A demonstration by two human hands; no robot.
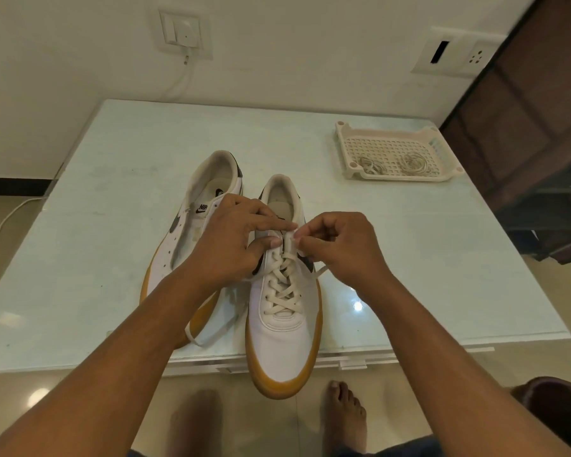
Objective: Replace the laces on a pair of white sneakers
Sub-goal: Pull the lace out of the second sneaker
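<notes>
Two white sneakers with tan soles stand side by side on a glass table [96, 258]. The right sneaker [282, 338] is laced with a cream lace [282, 285] in crosses up to its top eyelets, and its toe overhangs the table's front edge. My left hand [231, 242] grips the upper left side of this shoe, with the thumb by the lace. My right hand [340, 249] pinches a lace end at the top right eyelet. Another lace end trails off to the left in front of the left sneaker [195, 225], which shows no lacing.
A white perforated plastic tray [396, 150] at the table's back right holds two coiled laces [412, 163]. A dark wooden cabinet [524, 127] stands to the right. My bare feet [343, 420] are on the floor below the table edge. A white cable [4, 222] hangs at the left.
</notes>
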